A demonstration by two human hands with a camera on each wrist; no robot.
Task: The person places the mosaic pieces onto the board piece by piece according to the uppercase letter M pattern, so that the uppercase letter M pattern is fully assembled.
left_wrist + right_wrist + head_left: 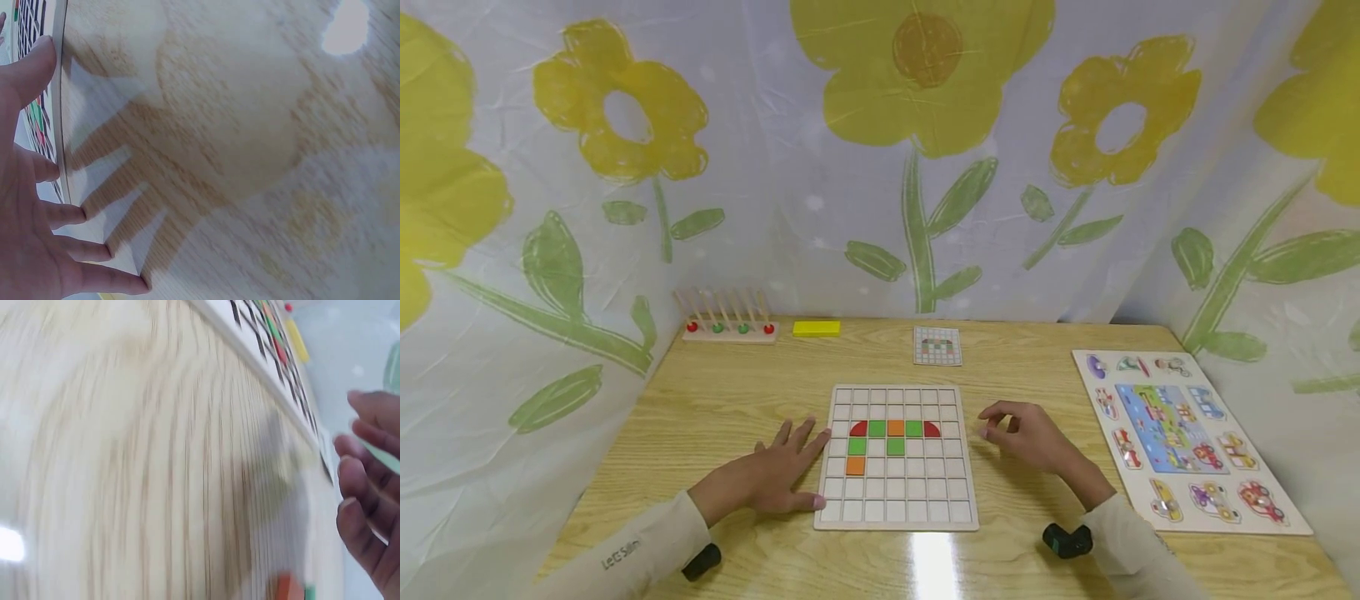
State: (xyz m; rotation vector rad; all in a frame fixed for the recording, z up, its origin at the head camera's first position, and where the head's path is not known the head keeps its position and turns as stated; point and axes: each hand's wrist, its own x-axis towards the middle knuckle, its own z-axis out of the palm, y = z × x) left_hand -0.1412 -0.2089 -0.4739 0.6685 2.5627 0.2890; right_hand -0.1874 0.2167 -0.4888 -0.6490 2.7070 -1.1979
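A white grid board (917, 489) lies flat on the table, with several green tiles (896, 447), orange tiles (855, 466) and two rounded red tiles (932, 429) on its squares. Along its left edge rests my left hand (777, 473), fingers spread, the thumb and index fingertips at the board's rim. My right hand (1030, 435) is just right of the board, its fingers loosely bent and nothing seen between them. At the bottom of the right wrist view an orange block (287, 587) and a green block (309, 592) show, partly cut off.
A small pattern card (937, 346) lies behind the board. A yellow block (817, 328) and a wooden peg stand (730, 332) with red and green beads are at the back left. On the right lies a vehicle picture puzzle (1195, 500). Flowered cloth (760, 250) walls the table.
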